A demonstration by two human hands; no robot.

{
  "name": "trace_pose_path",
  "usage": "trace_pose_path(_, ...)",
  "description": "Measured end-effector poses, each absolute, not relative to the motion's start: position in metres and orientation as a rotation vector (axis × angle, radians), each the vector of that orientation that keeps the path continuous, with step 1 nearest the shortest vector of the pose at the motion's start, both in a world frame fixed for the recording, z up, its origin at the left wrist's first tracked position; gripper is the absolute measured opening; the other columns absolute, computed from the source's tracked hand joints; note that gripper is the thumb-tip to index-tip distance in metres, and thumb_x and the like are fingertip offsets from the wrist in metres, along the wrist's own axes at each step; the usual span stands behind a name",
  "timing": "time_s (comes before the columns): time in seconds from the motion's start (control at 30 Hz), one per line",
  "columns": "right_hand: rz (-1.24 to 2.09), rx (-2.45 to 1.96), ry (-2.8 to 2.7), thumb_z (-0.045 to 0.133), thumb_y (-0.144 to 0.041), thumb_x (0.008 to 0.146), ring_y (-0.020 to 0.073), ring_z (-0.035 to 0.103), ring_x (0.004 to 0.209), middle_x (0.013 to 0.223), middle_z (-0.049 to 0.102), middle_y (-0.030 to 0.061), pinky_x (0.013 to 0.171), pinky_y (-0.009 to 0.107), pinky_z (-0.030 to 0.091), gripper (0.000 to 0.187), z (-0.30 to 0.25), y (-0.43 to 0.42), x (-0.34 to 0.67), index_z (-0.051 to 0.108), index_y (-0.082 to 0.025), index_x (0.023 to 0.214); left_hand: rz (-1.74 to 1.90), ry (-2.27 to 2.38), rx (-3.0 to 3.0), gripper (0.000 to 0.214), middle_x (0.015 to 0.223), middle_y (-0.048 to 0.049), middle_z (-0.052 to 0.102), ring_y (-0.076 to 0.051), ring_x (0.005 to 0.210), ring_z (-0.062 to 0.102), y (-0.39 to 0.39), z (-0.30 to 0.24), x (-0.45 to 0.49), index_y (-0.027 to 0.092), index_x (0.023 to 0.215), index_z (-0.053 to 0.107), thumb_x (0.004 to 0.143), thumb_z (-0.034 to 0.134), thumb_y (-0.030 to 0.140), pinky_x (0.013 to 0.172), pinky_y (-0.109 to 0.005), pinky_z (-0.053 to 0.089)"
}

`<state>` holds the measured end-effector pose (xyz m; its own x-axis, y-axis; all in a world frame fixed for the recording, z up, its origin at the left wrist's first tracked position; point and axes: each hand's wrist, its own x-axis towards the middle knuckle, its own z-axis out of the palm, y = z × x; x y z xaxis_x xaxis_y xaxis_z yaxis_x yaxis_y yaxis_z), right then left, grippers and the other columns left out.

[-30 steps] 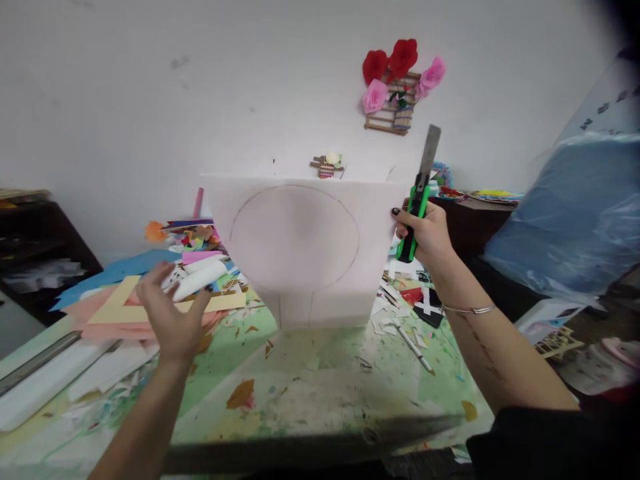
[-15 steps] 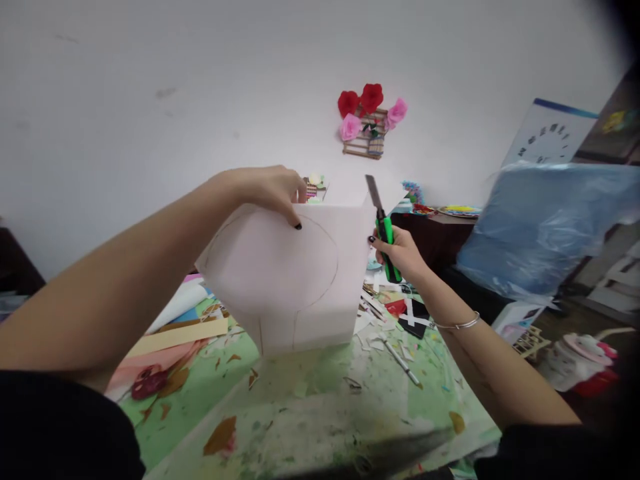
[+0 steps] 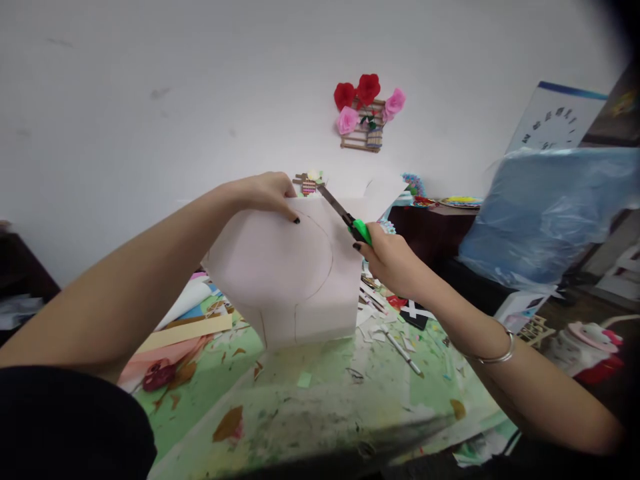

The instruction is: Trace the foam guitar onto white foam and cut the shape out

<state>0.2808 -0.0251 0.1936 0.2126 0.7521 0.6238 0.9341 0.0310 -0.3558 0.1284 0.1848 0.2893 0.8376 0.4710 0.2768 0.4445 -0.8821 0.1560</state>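
Observation:
A large white sheet (image 3: pixel 270 260), which looks like foam board or thick card, stands raised over the table. A rounded outline with a narrow stem is drawn on it. My left hand (image 3: pixel 270 195) grips its top edge, thumb on the near face and fingers behind. In my right hand (image 3: pixel 390 257) is a green and black utility knife (image 3: pixel 357 228), its long blade out and slanting up to the left. The blade tip is near the sheet's top edge, just right of my left hand; whether it touches I cannot tell.
Paper scraps and a white pen (image 3: pixel 403 352) lie on the stained green table (image 3: pixel 310 413). Coloured paper strips (image 3: pixel 190 332) are at the left. A blue plastic-wrapped object (image 3: pixel 540 213) stands at the right. Paper flowers (image 3: pixel 367 93) hang on the wall.
My right hand has brought the knife leftward, tilting the blade from nearly upright to slanting over the sheet's top edge. My left hand keeps its hold on the sheet.

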Motion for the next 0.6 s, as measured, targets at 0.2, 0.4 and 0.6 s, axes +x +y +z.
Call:
trace_pose_path(0.2, -0.629, -2.026, -1.607, 0.047, -0.024, 0.09, 0.0118, 0.028, 0.047, 0.057, 0.041, -0.0001, 0.054, 0.029, 0.018, 0.009, 0.194, -0.01, 0.27, 0.044, -0.019, 0.084, 0.509, 0.693, 3.074, 0.046, 0.086, -0.0068, 0.056, -0.022, 0.086, 0.061, 0.167, 0.287, 0.127, 0.001, 0.065, 0.059, 0.07, 0.054, 0.046, 0.068, -0.03, 0.04)
trace_pose_path(0.4, -0.796, -2.279, -1.674, 0.031, -0.027, 0.096, 0.017, 0.045, 0.053, 0.07, 0.058, 0.0105, 0.052, 0.03, 0.02, 0.019, 0.198, -0.011, 0.262, 0.043, -0.012, 0.099, 0.508, 0.735, 3.059, 0.032, 0.07, -0.0076, 0.061, -0.018, 0.072, 0.052, 0.152, 0.29, 0.131, 0.008, 0.08, 0.067, 0.065, 0.066, 0.035, 0.062, -0.029, 0.035)
trace_pose_path(0.6, -0.793, -2.362, -1.717, 0.026, -0.026, 0.097, 0.0186, 0.051, 0.058, 0.075, 0.059, 0.015, 0.052, 0.03, 0.023, 0.024, 0.199, -0.012, 0.26, 0.044, -0.01, 0.099, 0.483, 0.671, 3.094, 0.031, 0.065, -0.0063, 0.057, -0.018, 0.068, 0.052, 0.15, 0.289, 0.138, 0.009, 0.077, 0.069, 0.064, 0.062, 0.036, 0.059, -0.028, 0.032)
